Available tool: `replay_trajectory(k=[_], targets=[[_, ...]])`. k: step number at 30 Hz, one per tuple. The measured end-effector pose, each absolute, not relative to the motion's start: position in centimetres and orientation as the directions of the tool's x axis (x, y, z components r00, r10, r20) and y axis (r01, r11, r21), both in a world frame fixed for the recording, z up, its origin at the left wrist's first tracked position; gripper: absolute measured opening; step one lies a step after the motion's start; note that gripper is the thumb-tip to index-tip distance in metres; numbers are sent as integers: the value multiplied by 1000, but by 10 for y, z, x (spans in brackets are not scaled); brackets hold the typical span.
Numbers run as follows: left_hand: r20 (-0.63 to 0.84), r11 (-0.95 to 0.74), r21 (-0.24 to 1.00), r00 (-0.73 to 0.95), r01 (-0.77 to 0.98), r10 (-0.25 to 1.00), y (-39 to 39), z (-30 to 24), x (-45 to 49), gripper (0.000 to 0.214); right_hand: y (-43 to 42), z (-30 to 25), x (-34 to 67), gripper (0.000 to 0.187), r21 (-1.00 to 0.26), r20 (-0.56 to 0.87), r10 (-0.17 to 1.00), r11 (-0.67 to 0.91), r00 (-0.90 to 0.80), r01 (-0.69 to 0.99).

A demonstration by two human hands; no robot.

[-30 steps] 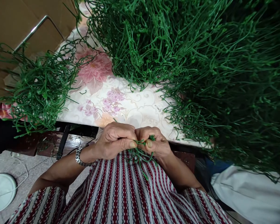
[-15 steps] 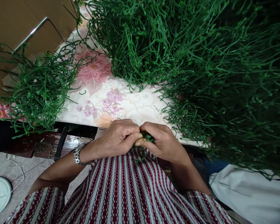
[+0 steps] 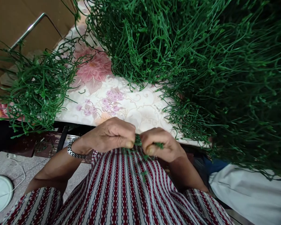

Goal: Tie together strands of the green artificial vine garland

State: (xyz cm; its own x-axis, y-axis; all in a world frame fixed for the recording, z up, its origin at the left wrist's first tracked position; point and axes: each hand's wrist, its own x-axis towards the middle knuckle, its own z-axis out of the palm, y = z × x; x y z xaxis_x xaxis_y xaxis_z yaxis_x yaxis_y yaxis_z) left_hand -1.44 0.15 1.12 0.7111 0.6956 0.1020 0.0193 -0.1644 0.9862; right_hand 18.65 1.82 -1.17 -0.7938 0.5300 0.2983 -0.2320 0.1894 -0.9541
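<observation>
Both my hands are closed, close together over my lap at the table's front edge. My left hand, with a metal watch at the wrist, pinches thumb against fingers; a blurred bit of green sprig shows at its fingertips. My right hand is closed around green sprigs, whose tips stick out between thumb and fingers. Loose green bits are blurred in front of my striped top. What lies inside the fists is mostly hidden.
A large heap of thin green stems covers the back and right of the table. A smaller pile sits at the left edge, on the flowered tablecloth. A cardboard box stands at the back left, a white round object below.
My hands have moved apart; they were touching around the green sprigs. The left hand shifted left, and green bits now show lower down before my top.
</observation>
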Motion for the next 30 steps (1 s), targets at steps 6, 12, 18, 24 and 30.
replay_trajectory(k=[6, 12, 18, 24, 30], targets=[[-55, -34, 972, 369, 231, 928, 1, 8, -1, 29, 24, 10, 203, 11, -871, 427, 889, 454, -166, 187], [-51, 14, 982, 194, 187, 980, 2, 4, 17, 26, 6, 2, 182, 18, -546, 449, 775, 632, -445, 550], [17, -32, 994, 135, 107, 991, -3, 3, 23, 20, 5, -21, 169, 9, -716, 334, 809, 552, -484, 429], [125, -122, 991, 60, -54, 990, -8, -7, 25, 9, 6, -19, 174, 18, -861, 283, 830, 441, -481, 253], [-25, 59, 852, 72, -520, 997, -8, -10, 29, 10, 7, -24, 174, 20, -926, 285, 792, 373, -540, 58]])
